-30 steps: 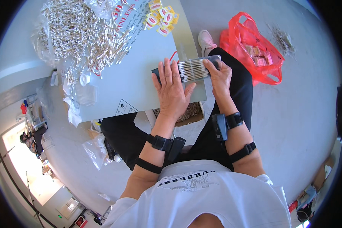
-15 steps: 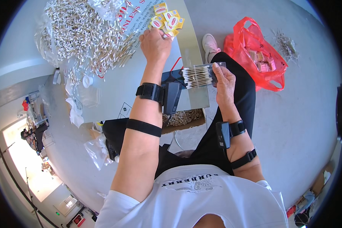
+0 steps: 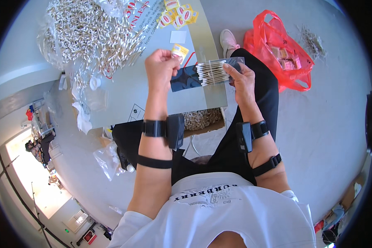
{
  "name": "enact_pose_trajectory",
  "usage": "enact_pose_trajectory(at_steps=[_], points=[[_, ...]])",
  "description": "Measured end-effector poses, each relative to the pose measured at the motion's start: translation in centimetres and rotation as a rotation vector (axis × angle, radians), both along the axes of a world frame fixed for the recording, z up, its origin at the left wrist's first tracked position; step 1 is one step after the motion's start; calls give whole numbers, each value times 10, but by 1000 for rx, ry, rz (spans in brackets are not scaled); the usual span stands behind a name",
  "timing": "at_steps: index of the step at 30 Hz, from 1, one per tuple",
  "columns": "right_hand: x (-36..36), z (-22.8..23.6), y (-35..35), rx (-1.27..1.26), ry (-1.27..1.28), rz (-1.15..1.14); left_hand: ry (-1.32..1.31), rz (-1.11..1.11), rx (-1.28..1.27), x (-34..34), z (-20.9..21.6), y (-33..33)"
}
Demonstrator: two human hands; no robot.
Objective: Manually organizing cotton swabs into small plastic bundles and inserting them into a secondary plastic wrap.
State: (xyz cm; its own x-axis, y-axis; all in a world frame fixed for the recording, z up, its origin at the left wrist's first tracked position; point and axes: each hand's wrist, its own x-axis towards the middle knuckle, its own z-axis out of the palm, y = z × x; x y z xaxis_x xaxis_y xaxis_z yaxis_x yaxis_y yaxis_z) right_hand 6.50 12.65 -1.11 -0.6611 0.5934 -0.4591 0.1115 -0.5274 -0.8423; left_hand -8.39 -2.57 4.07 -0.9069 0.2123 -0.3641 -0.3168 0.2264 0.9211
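Between the fingers of my left hand (image 3: 162, 68) is a small yellow and white label card (image 3: 180, 51), held above the table. My right hand (image 3: 243, 81) grips a clear plastic bag (image 3: 185, 78) by one end, thumb on top. A flat bundle of cotton swabs (image 3: 212, 72) lies on or in that bag, the thumb at the sticks' right end; whether the swabs are fully inside I cannot tell. More yellow label cards (image 3: 178, 17) are scattered at the far side of the table, with a blank white card (image 3: 177, 37) nearer to me.
A big heap of loose cotton swabs (image 3: 87, 35) covers the table's (image 3: 124, 97) left part, beside a white tape roll (image 3: 95, 84). Below the table edge is a cardboard box (image 3: 204, 120) of swabs. On the floor at right stands a red plastic bag (image 3: 273, 37) with packs inside.
My left hand has come back from the label cards toward me, lifting one card. The right hand, with bag and swabs, has moved only slightly.
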Motion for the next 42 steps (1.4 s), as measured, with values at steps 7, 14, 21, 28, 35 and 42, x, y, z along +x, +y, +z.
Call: enact_pose_trajectory(at_steps=[7,14,21,28,35,42], points=[[-1,-2,-2,-22,18,-7,-67,-78,9,50,0,-8],[0,-2,-1,-35,19,10,136,-187,-195,53,-11,6],[-2,-3,0,-39,36,-12,257,-349,-347,50,-6,23],[-1,1,0,-57,20,-5,363,-378,-399,53,-8,34],[1,-1,-1,-38,73,-1,495,-441,-552,55,-6,34],[3,-7,0,-29,47,27,885,-328,-471,68,-10,29]])
